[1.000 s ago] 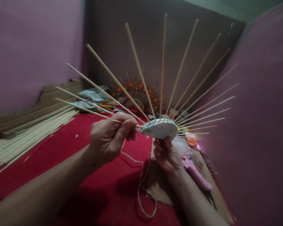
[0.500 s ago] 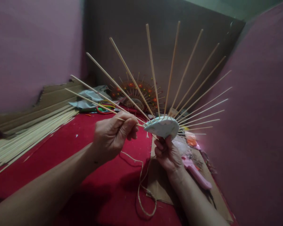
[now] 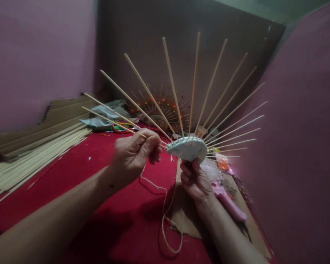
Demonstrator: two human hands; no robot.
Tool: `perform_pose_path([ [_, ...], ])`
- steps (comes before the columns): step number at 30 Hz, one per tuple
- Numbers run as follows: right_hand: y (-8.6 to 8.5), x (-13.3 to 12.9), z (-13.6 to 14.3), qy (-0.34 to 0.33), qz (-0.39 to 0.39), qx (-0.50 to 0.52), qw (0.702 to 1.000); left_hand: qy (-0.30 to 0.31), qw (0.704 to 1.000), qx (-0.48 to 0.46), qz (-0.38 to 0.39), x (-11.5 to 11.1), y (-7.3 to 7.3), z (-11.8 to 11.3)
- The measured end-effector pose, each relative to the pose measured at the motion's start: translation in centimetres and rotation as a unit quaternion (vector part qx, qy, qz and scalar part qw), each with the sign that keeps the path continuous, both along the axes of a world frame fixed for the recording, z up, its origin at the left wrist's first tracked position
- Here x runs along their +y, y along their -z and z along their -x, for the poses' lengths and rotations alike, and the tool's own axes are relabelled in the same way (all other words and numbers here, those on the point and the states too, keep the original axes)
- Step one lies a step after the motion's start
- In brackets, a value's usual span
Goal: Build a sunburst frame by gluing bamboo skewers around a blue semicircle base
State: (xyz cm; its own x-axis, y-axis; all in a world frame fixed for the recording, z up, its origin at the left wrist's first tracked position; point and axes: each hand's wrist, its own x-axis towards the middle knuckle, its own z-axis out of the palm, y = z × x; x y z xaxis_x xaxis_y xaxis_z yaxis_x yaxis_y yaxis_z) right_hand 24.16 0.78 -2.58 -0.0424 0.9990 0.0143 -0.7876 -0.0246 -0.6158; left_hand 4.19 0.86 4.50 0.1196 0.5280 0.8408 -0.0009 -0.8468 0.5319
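The pale disc point(image 3: 189, 150) is the reference for all positions; it is held tilted above the red surface point(image 3: 104, 227), its long visible axis running roughly left to right. The right hand point(image 3: 195, 178) is at the lower edge of the disc, fingers closed on it from below. The left hand point(image 3: 139, 152) is just left of the disc, fingers pinched around the lowest left stick point(image 3: 110, 120). That stick's long axis runs from the disc's left tip, through the left fingers, outward to the upper left; the left hand is the nearer to it. The remaining sticks point(image 3: 195, 84) fan from the disc's rim. The twine point(image 3: 165, 212) hangs below and left of the disc. The gripped section of the stick is hidden; whether its inner end is seated in the rim cannot be determined. The twine's upper end is obscured, and both forearms are cut off below the disc.
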Motion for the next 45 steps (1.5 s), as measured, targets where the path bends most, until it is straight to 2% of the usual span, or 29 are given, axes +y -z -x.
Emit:
perform_pose_path([
  [4, 0.0, 0.1, -0.1, 0.010, 0.006, 0.002, 1.000, -0.008, 0.996, -0.084, -0.022, -0.3, -0.4, 0.3],
  [10, 0.1, -0.1, 0.1, -0.010, -0.016, -0.001, 1.000, -0.041, 0.998, 0.001, -0.048, -0.4, -0.2, 0.1],
  [20, 0.0, -0.4, 0.1, -0.013, -0.022, -0.020, 0.999, -0.025, 1.000, 0.013, 0.009, -0.3, -0.1, -0.4],
  [25, -0.1, -0.2, 0.2, 0.018, -0.021, -0.050, 0.998, -0.037, 0.999, 0.018, -0.006, -0.2, 0.0, -0.1],
  [30, -0.1, 0.0, 0.4, 0.050, -0.051, -0.092, 0.993, -0.075, 0.995, -0.026, -0.053, -0.8, -0.6, 1.1],
  [33, 0.1, 0.2, 0.3, 0.063, -0.056, -0.113, 0.990, -0.092, 0.992, -0.080, -0.046, -1.4, -1.1, 1.1],
  [35, 0.2, 0.2, 0.3, 0.057, -0.063, -0.126, 0.988, -0.084, 0.992, -0.090, -0.039, -1.6, -1.2, 0.8],
  [39, 0.3, -0.2, 0.8, 0.047, -0.078, -0.141, 0.986, -0.021, 0.998, -0.043, -0.049, -1.5, -0.5, 0.3],
  [45, -0.2, -0.6, 1.3, 0.043, -0.069, -0.164, 0.983, -0.011, 0.998, -0.033, -0.054, -1.1, 0.3, 0.5],
])
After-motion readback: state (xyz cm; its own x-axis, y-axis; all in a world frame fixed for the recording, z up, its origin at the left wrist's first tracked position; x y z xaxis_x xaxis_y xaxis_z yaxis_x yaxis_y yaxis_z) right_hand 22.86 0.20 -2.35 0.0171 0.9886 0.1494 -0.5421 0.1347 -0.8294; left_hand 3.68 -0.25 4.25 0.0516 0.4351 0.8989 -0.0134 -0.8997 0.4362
